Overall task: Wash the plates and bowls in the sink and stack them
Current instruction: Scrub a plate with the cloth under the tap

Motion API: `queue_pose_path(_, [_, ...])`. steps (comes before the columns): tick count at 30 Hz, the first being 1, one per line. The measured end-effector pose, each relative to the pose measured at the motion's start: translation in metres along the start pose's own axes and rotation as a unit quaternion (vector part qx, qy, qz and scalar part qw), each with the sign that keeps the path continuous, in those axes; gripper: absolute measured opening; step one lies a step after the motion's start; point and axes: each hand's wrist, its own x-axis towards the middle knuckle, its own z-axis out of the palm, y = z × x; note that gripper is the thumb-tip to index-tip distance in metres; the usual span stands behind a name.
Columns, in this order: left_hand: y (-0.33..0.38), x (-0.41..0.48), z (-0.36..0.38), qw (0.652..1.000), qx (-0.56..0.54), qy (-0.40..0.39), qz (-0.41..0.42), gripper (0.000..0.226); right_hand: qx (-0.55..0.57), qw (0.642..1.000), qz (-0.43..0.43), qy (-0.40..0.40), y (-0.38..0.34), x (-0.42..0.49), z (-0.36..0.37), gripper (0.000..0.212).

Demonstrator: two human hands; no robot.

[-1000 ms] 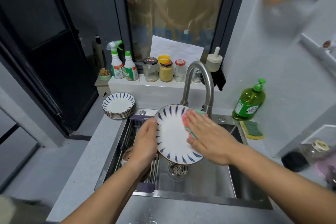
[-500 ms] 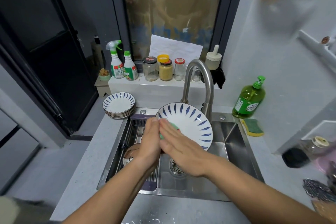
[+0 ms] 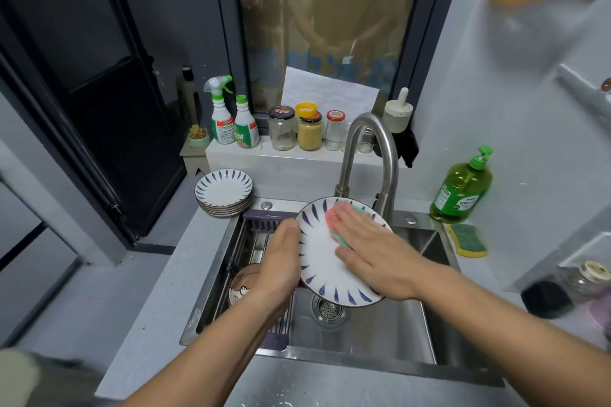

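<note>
Scrubbing looks to be the step in hand. The plate (image 3: 325, 271) is held on edge above the sink (image 3: 370, 337), its face turned toward the person, just in front of the tap (image 3: 367, 149).

It is glazed ceramic by the look of it, so I judge it stiff, fairly heavy for its size, brittle if knocked against the steel, and slippery once wet or soapy. The rim is the sensible place to take hold, thumb on the face and the other fingers behind, as the centre gives no purchase.

The left hand (image 3: 281, 261) grips the plate's left rim in that way. Its thumb lies on the front edge, while the rest of its fingers are hidden behind the plate.

The right hand (image 3: 373, 251) lies flat on the plate's face. Its fingers (image 3: 350, 218) are straight and close together, pressing a pink and green cloth (image 3: 337, 235) against the far part of the face rather than curling round it.

A bowl (image 3: 239, 289) lies low in the left of the sink, partly hidden by the left wrist. On the surface (image 3: 158, 291), at the far left corner of the sink, a stack of plates (image 3: 224, 192) with the same blue pattern stands well apart from the hands.
</note>
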Motion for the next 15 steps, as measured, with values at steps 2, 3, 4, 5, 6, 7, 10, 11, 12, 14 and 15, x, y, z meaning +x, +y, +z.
queue_pose_path(2, [0.003,0.003,0.005,1.000,0.016,-0.008,-0.004,0.035,0.057,0.998,-0.025,-0.009,-0.021,0.008,0.002,0.086])
queue_pose_path(3, [0.005,0.006,0.005,1.000,0.009,-0.002,-0.016,0.035,0.066,0.997,-0.045,-0.022,-0.030,0.008,0.003,0.083])
queue_pose_path(4, [0.006,0.008,0.003,0.999,-0.013,0.008,-0.033,0.034,0.066,0.995,-0.071,-0.035,-0.037,0.005,0.005,0.081])
queue_pose_path(5, [0.006,0.011,-0.001,0.998,-0.039,0.021,-0.048,0.032,0.061,0.992,-0.098,-0.047,-0.040,-0.001,0.006,0.081])
queue_pose_path(6, [0.007,0.012,-0.005,0.996,-0.058,0.035,-0.060,0.030,0.055,0.990,-0.120,-0.054,-0.040,-0.008,0.007,0.081])
queue_pose_path(7, [0.009,0.013,-0.008,0.994,-0.066,0.047,-0.071,0.029,0.052,0.989,-0.131,-0.051,-0.036,-0.015,0.006,0.081])
queue_pose_path(10, [0.011,0.015,-0.010,0.992,-0.082,0.038,-0.090,0.030,0.029,0.994,-0.106,0.024,-0.010,-0.025,0.003,0.073])
queue_pose_path(11, [0.013,0.014,-0.008,0.991,-0.083,0.023,-0.101,0.032,0.025,0.994,-0.081,0.065,-0.001,-0.025,0.002,0.071])
queue_pose_path(12, [0.016,0.012,-0.007,0.990,-0.083,0.007,-0.118,0.033,0.033,0.993,-0.054,0.102,0.007,-0.024,0.002,0.069])
queue_pose_path(14, [0.023,0.009,-0.003,0.982,-0.099,-0.029,-0.156,0.033,0.074,0.988,-0.015,0.135,0.013,-0.021,0.005,0.068])
queue_pose_path(15, [0.025,0.008,-0.001,0.978,-0.111,-0.041,-0.172,0.034,0.093,0.986,-0.009,0.140,0.013,-0.019,0.009,0.067])
